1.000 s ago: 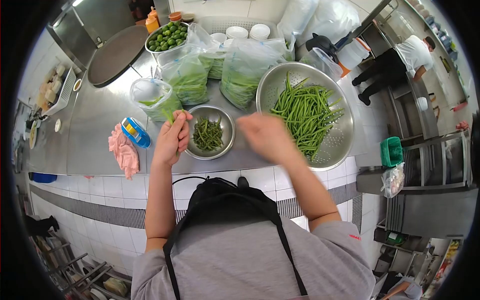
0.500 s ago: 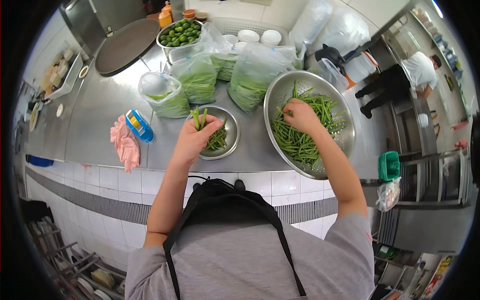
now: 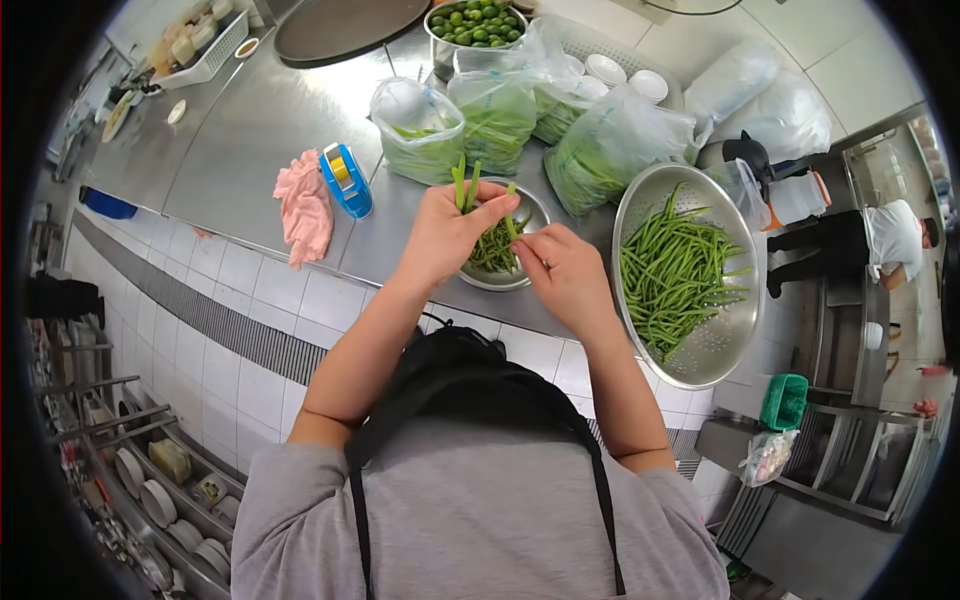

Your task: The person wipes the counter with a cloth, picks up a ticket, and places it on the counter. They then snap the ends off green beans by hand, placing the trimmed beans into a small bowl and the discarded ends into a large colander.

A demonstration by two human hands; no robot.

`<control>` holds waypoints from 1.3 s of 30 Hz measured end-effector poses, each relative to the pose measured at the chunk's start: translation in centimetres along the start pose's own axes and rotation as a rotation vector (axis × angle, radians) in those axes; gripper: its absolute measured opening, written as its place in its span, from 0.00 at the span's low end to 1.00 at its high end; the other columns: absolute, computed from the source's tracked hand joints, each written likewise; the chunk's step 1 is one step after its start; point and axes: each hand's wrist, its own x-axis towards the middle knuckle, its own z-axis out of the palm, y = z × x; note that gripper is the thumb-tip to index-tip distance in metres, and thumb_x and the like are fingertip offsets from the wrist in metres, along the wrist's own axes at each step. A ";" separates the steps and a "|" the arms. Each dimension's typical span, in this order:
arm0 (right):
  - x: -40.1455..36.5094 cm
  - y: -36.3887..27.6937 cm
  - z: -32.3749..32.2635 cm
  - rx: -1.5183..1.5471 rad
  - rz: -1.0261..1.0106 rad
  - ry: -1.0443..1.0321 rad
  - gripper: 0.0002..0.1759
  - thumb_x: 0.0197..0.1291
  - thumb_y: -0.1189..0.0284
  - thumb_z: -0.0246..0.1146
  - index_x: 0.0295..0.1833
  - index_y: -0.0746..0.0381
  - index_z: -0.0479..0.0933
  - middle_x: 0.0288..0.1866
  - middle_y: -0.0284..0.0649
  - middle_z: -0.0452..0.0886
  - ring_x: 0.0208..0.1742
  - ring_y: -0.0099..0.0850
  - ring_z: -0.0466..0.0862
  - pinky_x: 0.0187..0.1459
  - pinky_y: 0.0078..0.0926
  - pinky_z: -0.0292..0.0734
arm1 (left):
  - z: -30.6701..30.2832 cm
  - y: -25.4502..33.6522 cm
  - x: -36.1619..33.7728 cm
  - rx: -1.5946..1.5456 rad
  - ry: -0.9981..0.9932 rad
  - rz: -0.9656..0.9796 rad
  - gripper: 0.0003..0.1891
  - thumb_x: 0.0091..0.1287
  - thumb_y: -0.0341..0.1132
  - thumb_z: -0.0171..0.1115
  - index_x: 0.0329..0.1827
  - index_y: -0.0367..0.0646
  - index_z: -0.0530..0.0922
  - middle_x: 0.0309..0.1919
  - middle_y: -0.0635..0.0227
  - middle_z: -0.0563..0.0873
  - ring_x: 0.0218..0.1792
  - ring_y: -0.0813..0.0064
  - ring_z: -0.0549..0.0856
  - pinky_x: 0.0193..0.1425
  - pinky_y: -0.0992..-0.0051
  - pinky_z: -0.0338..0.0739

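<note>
My left hand (image 3: 447, 232) is closed around a few green beans (image 3: 468, 184) whose ends stick up past its fingers. Between the two hands a single green bean (image 3: 512, 212) stands upright, its upper part at my left thumb. My right hand (image 3: 566, 272) pinches that bean lower down. Beneath both hands sits a small steel bowl (image 3: 541, 214) of short bean pieces (image 3: 494, 250), partly covered by them. To the right, a large perforated steel colander (image 3: 738, 338) holds a heap of whole green beans (image 3: 676, 268).
Plastic bags of green vegetables (image 3: 495, 125) line the back, beside a pot of limes (image 3: 476, 24). A blue tape dispenser (image 3: 346, 182) and a pink cloth (image 3: 303, 210) lie left on the steel counter (image 3: 240, 165). Another person (image 3: 895, 240) stands at far right.
My right hand has left the colander and come over to my left hand, now gripping a bean above the small bowl. The camera view has turned and shifted.
</note>
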 end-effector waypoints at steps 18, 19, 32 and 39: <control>-0.6 4.5 -8.3 -0.197 0.212 0.158 0.07 0.51 0.71 0.59 0.36 0.61 0.78 0.30 0.44 0.78 0.31 0.39 0.79 0.35 0.32 0.74 | -4.1 -4.3 1.8 -0.721 0.004 -0.184 0.04 0.61 0.31 0.46 0.36 0.45 0.69 0.20 0.73 0.68 0.21 0.82 0.68 0.21 0.84 0.61; -0.2 7.1 -9.4 -0.240 0.243 0.064 0.08 0.50 0.70 0.61 0.35 0.62 0.79 0.30 0.46 0.77 0.32 0.41 0.78 0.37 0.34 0.74 | -4.3 -4.5 2.1 -0.786 -0.156 -0.184 0.04 0.61 0.30 0.46 0.36 0.45 0.69 0.18 0.75 0.66 0.18 0.85 0.65 0.19 0.85 0.59; -3.5 17.3 -7.4 -0.012 0.455 -0.513 0.13 0.42 0.71 0.67 0.35 0.66 0.79 0.23 0.39 0.77 0.24 0.28 0.74 0.30 0.23 0.70 | -1.8 -3.9 2.0 -0.660 -0.183 -0.299 0.03 0.61 0.29 0.47 0.35 0.45 0.70 0.13 0.82 0.59 0.11 0.90 0.56 0.11 0.88 0.48; -2.2 12.9 -12.2 0.423 0.782 -0.175 0.12 0.50 0.71 0.64 0.38 0.69 0.79 0.23 0.32 0.78 0.20 0.16 0.71 0.23 0.13 0.64 | -0.6 -2.5 1.8 -0.404 -0.193 -0.269 0.07 0.61 0.31 0.55 0.40 0.41 0.75 0.14 0.83 0.63 0.11 0.92 0.56 0.12 0.88 0.47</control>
